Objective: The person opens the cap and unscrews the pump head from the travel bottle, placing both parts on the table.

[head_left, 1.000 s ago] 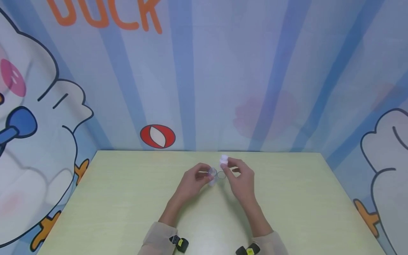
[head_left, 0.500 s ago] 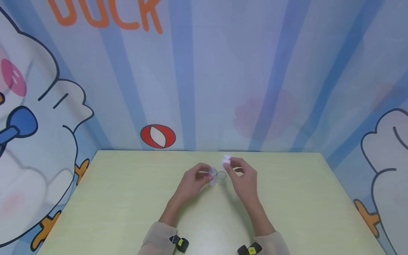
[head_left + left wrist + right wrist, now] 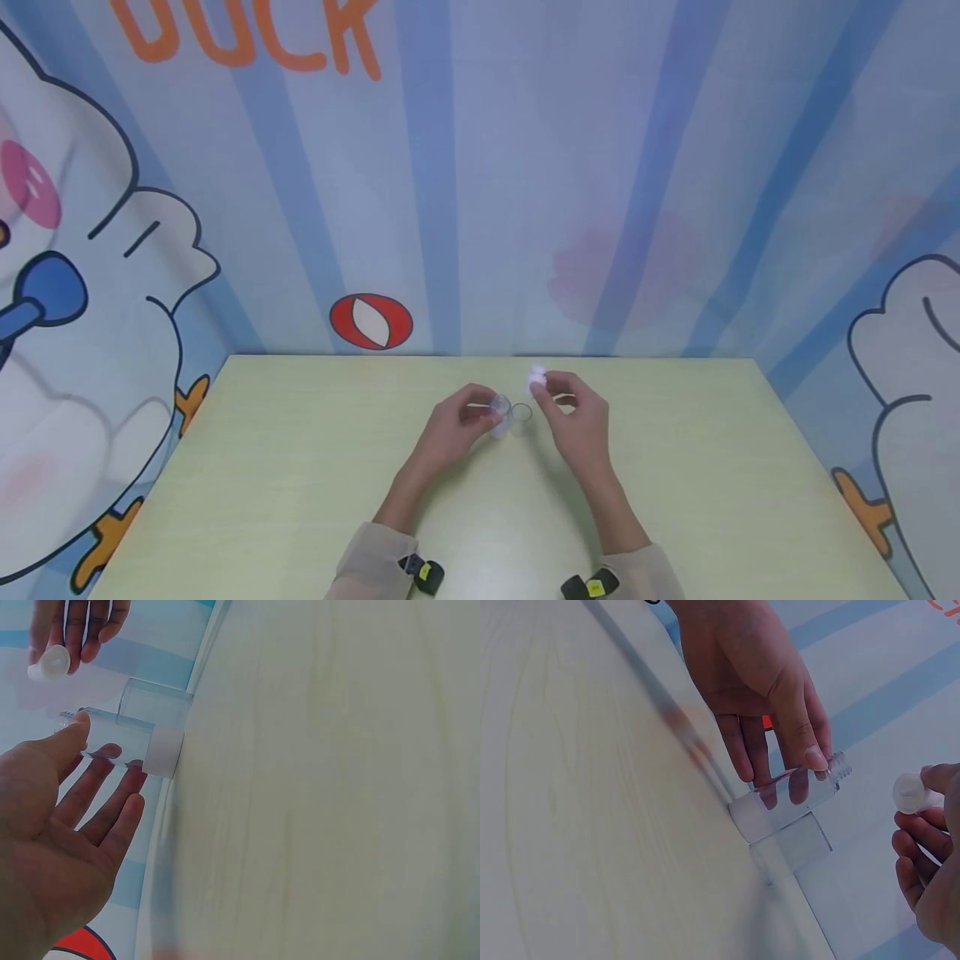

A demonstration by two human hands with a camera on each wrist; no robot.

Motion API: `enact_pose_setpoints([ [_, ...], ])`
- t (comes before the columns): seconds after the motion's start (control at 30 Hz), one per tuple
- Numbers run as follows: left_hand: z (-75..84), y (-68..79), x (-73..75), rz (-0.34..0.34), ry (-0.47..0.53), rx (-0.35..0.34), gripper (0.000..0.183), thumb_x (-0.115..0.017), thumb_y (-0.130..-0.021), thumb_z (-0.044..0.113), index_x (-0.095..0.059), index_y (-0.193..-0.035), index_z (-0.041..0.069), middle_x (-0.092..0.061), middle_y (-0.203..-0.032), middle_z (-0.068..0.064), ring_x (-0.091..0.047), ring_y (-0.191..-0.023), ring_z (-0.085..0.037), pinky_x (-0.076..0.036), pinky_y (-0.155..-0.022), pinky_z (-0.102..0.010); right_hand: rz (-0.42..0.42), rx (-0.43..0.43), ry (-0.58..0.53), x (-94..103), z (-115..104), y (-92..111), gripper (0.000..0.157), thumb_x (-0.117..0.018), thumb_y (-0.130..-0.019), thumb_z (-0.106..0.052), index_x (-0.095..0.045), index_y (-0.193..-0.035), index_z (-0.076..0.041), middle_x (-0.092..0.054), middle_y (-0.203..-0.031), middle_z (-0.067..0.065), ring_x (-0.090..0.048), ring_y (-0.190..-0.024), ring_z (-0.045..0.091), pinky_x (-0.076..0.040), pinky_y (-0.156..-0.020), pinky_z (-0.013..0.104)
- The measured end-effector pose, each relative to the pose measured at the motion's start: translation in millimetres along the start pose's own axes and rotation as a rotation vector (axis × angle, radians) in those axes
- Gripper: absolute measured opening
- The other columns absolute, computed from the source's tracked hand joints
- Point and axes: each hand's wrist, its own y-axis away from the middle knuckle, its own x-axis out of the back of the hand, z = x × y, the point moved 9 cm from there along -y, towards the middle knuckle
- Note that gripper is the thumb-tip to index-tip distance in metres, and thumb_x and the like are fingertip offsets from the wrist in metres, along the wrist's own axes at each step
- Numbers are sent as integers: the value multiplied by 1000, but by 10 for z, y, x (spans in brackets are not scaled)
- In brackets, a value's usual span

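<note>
My left hand (image 3: 450,429) pinches a small clear bottle (image 3: 751,817) near its neck, with thumb on one side and fingers on the other. The bottle stands upright on the table, its threaded mouth uncovered and its lower end white. To the right and a little higher, my right hand (image 3: 583,429) grips a small white cap (image 3: 52,663) between thumb and fingertips. The cap's round face shows in both wrist views, apart from the bottle. Close beside the bottle, a clear cylindrical cover (image 3: 804,844) stands on the table, untouched by either hand.
The pale wooden table (image 3: 300,467) ends at a back edge just beyond the hands. A blue striped backdrop (image 3: 495,208) with cartoon figures rises behind it. Black wrist cameras are strapped over both sleeves.
My right hand has shifted slightly to the right with the white cap, away from the bottle. My left hand, the bottle and the clear cover stay in place.
</note>
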Motion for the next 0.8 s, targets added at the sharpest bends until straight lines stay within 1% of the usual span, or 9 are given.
enact_pose_setpoints([
  [0.17,-6,1,-6,1,1,3,32,-75,-101,29,-66,-132,25,-69,-134,0,-69,-123,-23,-58,-103,-42,7,5,4,21,12,4,21,-81,-97,-23,-77,-110,-7,-77,-100,5,-69,-92,18,-60,-85,38],
  [0.27,5,3,-3,3,0,2,32,-75,-101,29,-66,-132,25,-69,-134,0,-69,-123,-23,-58,-103,-43,10,2,22,28,41,-3,23,-81,-97,-25,-76,-111,-8,-77,-101,4,-69,-92,19,-60,-84,36],
  [0.37,14,4,-1,4,-5,5,32,-75,-101,29,-66,-132,25,-69,-134,0,-69,-123,-23,-58,-104,-43,13,-2,32,38,67,-10,23,-81,-97,-26,-76,-111,-9,-77,-101,4,-69,-92,19,-60,-84,38],
  [0.53,20,4,-5,1,-6,7,32,-75,-101,30,-66,-132,26,-69,-134,1,-69,-123,-23,-58,-104,-43,18,-3,31,62,75,-12,22,-80,-97,-25,-76,-110,-8,-76,-99,5,-69,-90,19,-60,-85,46],
  [0.8,19,13,-5,1,7,10,32,-75,-101,32,-66,-131,26,-69,-134,0,-69,-123,-24,-58,-104,-44,4,-27,51,73,119,-16,25,-81,-96,-28,-75,-110,-9,-77,-101,5,-69,-93,20,-59,-86,43],
])
